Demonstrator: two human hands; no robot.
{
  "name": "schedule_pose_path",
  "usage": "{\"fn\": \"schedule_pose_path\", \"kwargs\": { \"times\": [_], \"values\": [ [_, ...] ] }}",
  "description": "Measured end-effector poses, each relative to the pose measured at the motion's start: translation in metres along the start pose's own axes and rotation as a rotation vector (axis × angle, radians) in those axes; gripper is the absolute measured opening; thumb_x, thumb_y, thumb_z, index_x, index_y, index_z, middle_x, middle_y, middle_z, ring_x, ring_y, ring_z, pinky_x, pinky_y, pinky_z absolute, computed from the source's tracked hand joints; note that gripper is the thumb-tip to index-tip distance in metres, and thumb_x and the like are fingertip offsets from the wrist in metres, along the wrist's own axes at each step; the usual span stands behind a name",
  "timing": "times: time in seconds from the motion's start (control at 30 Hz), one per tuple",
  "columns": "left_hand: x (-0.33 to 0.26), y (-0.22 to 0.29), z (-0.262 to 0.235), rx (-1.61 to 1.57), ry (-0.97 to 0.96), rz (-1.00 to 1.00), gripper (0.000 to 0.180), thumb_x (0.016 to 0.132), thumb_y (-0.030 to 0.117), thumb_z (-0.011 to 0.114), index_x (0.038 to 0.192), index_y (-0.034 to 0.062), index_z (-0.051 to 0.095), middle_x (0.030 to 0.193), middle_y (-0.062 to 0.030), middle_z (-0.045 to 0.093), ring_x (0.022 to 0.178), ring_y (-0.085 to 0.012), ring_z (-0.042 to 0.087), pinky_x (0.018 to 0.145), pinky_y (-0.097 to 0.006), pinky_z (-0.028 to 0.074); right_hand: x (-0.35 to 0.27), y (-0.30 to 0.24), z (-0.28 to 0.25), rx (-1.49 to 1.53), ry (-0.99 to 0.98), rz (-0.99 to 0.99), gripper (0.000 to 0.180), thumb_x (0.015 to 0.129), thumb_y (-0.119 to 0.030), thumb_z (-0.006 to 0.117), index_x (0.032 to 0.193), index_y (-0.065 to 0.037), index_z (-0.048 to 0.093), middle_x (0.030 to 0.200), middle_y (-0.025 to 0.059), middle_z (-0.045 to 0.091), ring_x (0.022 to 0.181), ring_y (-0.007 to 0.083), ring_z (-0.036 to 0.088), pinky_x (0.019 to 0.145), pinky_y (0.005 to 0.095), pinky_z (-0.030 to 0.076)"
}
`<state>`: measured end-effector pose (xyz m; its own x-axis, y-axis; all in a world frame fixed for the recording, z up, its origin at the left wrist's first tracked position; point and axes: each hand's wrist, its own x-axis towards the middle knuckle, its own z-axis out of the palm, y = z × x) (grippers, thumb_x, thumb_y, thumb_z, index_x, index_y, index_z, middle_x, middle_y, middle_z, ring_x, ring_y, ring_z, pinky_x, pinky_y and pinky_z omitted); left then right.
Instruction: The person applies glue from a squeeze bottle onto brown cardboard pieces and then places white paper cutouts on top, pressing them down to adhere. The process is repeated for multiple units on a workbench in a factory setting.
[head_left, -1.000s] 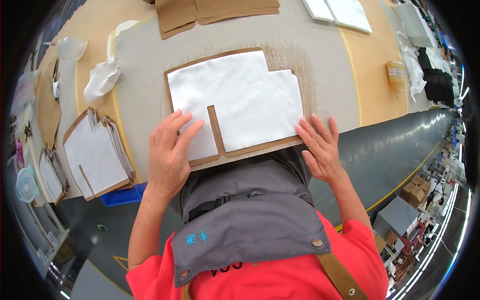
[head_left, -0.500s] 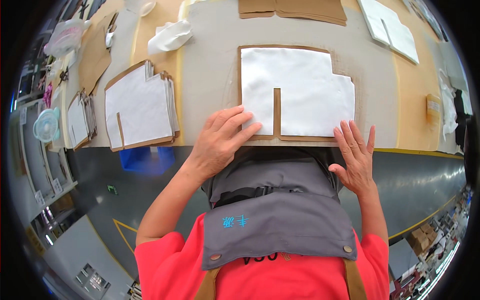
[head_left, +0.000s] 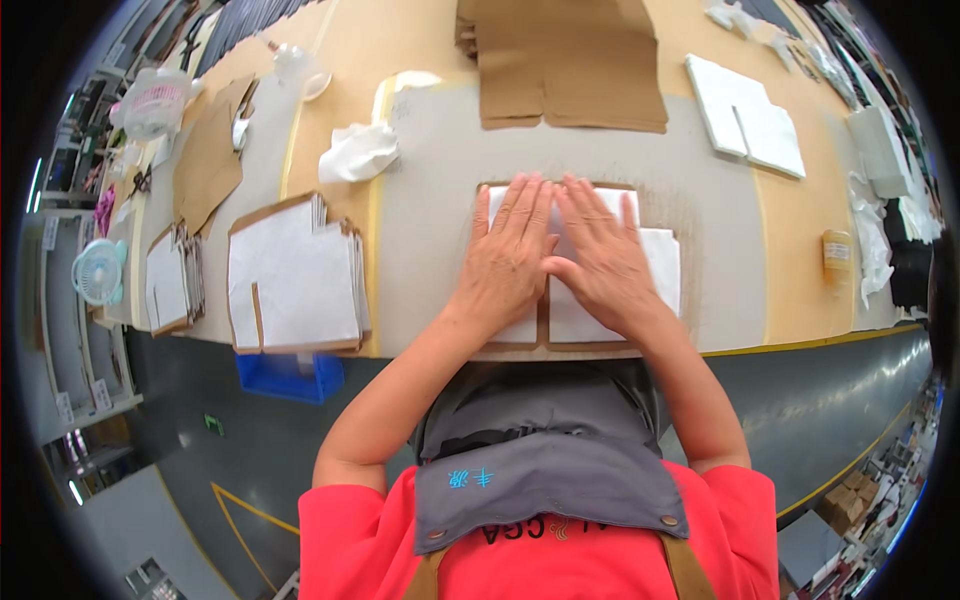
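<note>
A white padded sheet (head_left: 645, 285) with a stepped corner and a slot lies on a slightly larger brown backing piece (head_left: 543, 325) at the table's near edge. My left hand (head_left: 510, 250) rests flat on its upper left part, fingers stretched out and pointing away from me. Beside it, my right hand (head_left: 605, 250) lies flat on the same sheet, fingers spread, its thumb meeting the left hand. Neither hand grips anything. Both hands hide the middle of the sheet and the upper part of the slot.
On the left stand a stack of white-topped brown pieces (head_left: 295, 285) and a smaller stack (head_left: 172, 285). Brown sheets (head_left: 570, 70) lie at the far middle, white padded sheets (head_left: 745, 118) at far right. A crumpled white cloth (head_left: 358, 152), a yellowish bottle (head_left: 836, 256) and a blue bin (head_left: 290, 378) also show.
Both hands have moved from the sheet's near corners to its far middle, coming together side by side, flat on it. The whole table sits lower in view, showing more of its far side.
</note>
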<state>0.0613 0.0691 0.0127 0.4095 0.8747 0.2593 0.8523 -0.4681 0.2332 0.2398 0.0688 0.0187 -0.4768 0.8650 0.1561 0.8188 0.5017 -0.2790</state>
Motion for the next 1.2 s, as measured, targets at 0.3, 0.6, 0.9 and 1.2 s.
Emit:
{"fn": "schedule_pose_path", "kwargs": {
  "times": [0.3, 0.6, 0.9, 1.2],
  "values": [
    [-0.036, -0.026, -0.006, 0.061, -0.133, -0.336, 0.073, 0.1, 0.041, 0.044, 0.155, -0.0016, 0.022, 0.164, -0.0173, 0.015, 0.153, -0.0291, 0.011, 0.117, -0.061, -0.003, -0.031, 0.052, -0.003, -0.285, -0.109, 0.376, 0.088, 0.095, -0.068, 0.035, 0.158, -0.007, 0.018, 0.165, 0.0093, 0.017, 0.153, 0.0245, 0.013, 0.12, 0.0558, -0.004],
    [-0.053, 0.002, -0.016, -0.041, -0.271, -0.193, 0.082, 0.1, 0.057, 0.037, 0.158, 0.0029, 0.015, 0.165, -0.0163, 0.008, 0.154, -0.0306, 0.002, 0.116, -0.064, -0.007, -0.064, 0.016, -0.03, -0.231, -0.334, 0.325, 0.096, 0.092, -0.073, 0.032, 0.159, -0.007, 0.012, 0.166, 0.0106, 0.01, 0.153, 0.0284, 0.007, 0.117, 0.06, -0.009],
    [-0.06, -0.033, -0.016, -0.039, -0.093, -0.351, 0.074, 0.104, 0.052, 0.033, 0.156, 0.0017, 0.021, 0.164, -0.0191, 0.011, 0.153, -0.0334, 0.005, 0.117, -0.06, -0.003, 0.057, -0.009, -0.011, 0.3, 0.141, -0.027, 0.016, 0.088, -0.009, 0.068, 0.1, 0.0, 0.063, 0.097, 0.0129, 0.064, 0.09, 0.0315, 0.062, 0.077, 0.0393, 0.051],
    [-0.063, -0.035, -0.016, -0.275, 0.065, -0.427, 0.057, 0.106, 0.038, 0.038, 0.153, 0.0062, 0.034, 0.163, -0.0206, 0.017, 0.152, -0.0383, 0.009, 0.12, -0.056, 0.005, 0.086, -0.003, 0.012, -0.042, 0.032, -0.278, 0.006, 0.084, -0.002, 0.063, 0.085, -0.002, 0.058, 0.082, 0.0118, 0.055, 0.079, 0.0262, 0.058, 0.071, 0.0354, 0.052]
  ]
}}
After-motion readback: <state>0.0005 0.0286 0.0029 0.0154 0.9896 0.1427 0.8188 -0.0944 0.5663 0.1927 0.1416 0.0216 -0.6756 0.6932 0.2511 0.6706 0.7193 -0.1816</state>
